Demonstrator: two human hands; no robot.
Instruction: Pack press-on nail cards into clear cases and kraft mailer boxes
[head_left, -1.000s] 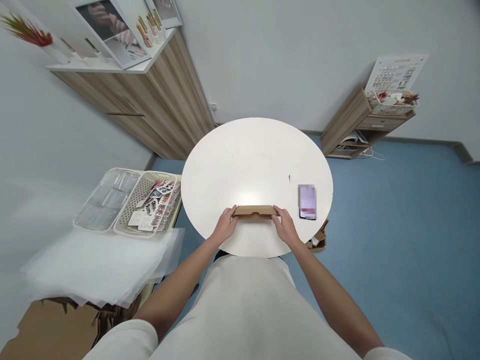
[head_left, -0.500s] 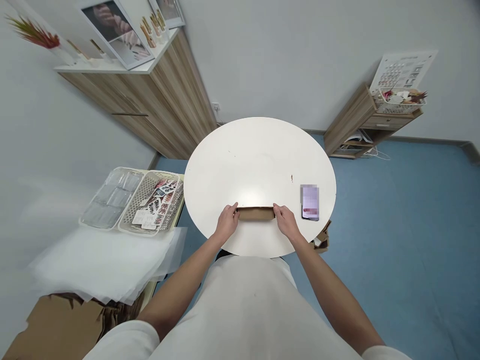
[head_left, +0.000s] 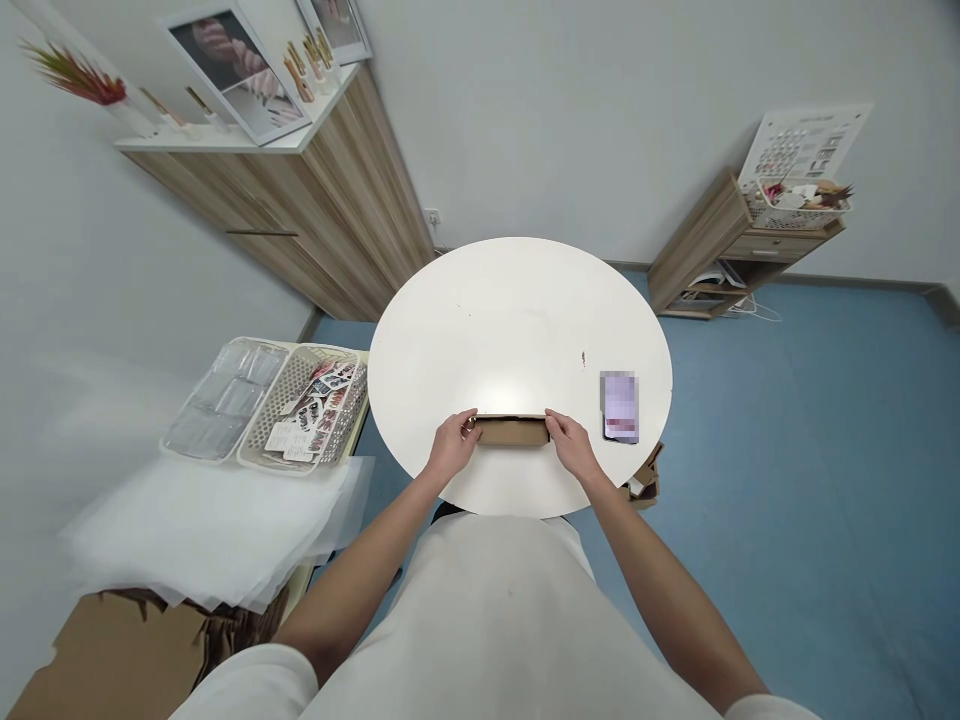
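A small brown cardboard box (head_left: 513, 432) is held between my two hands at the near part of the round white table (head_left: 517, 310). My left hand (head_left: 454, 445) grips its left end, thumb toward the front and fingers behind. On the right end my right hand (head_left: 571, 443) has closed in the same way. A dark slit shows along the box's upper edge, below a thin cardboard rim. What lies inside the box cannot be seen. To the right of my right hand a phone (head_left: 620, 408) with a blurred screen rests on the table.
To my left stand a white basket of printed cards (head_left: 311, 410), a tray of clear plastic packs (head_left: 225, 400), translucent sheets (head_left: 217, 525) and flattened cardboard (head_left: 112, 655). A wooden cabinet (head_left: 360, 200) is at the back left, a small shelf unit (head_left: 697, 245) at the back right.
The box has tilted slightly, so a dark slit now shows under its top edge. Both hands keep their hold at the ends, nearly in place.
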